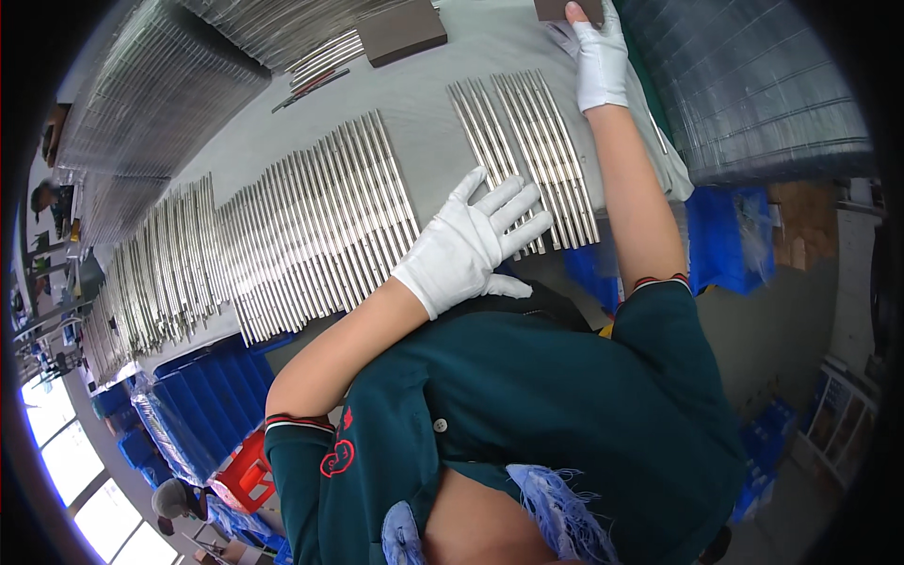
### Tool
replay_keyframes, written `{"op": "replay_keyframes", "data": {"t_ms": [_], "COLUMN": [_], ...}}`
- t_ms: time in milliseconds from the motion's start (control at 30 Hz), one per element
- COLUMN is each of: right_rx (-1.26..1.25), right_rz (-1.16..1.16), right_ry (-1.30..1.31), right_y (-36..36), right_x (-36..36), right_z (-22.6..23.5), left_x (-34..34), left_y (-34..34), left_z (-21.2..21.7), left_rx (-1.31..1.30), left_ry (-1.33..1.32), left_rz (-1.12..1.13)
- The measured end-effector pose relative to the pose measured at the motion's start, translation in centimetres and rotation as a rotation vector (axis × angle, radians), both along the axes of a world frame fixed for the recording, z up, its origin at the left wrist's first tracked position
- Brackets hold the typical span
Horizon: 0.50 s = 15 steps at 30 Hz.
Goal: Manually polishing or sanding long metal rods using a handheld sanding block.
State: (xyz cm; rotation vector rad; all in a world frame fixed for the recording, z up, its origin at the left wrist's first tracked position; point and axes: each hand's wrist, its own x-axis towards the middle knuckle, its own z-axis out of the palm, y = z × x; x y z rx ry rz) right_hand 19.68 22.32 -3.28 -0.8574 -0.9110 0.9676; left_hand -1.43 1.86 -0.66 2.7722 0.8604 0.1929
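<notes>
My left hand (478, 237), in a white glove, lies with its fingers spread over the near ends of a small group of slim silver metal rods (485, 127). Right beside that group is another set of the same rods (544, 141). Stretched far forward, my gloved right hand (603, 66) grips a dark brown block (556, 9) at the top edge of the picture. The thumb tip shows bare against the block, most of which is cut off by the frame. To the left, a long row of silver rods (320, 217) lies side by side on the grey-covered table (428, 89).
A second brown block (403, 33) sits at the back near a few thin dark rods (311, 89). Stacks wrapped in clear plastic (160, 85) rise at far left, more (753, 85) at right. Blue bins (212, 400) and a red stool (247, 476) stand below; another person (179, 499) is lower left.
</notes>
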Motion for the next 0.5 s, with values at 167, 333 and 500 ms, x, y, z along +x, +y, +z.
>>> {"op": "replay_keyframes", "data": {"t_ms": [167,333,500], "right_rx": [0.016,0.050,0.063], "right_rz": [-0.025,-0.024,-0.030], "right_ry": [-0.033,0.027,0.013], "right_y": [0.1,1.4,0.9], "right_x": [0.0,1.7,1.3], "right_z": [0.4,-1.9,-0.9], "left_x": [-0.4,-2.9,-3.7], "left_y": [-0.1,-1.7,-1.7], "left_z": [0.0,2.8,3.5], "left_rx": [0.005,-0.066,-0.054], "left_ry": [0.001,0.134,0.081], "left_rz": [0.006,0.080,0.114]}}
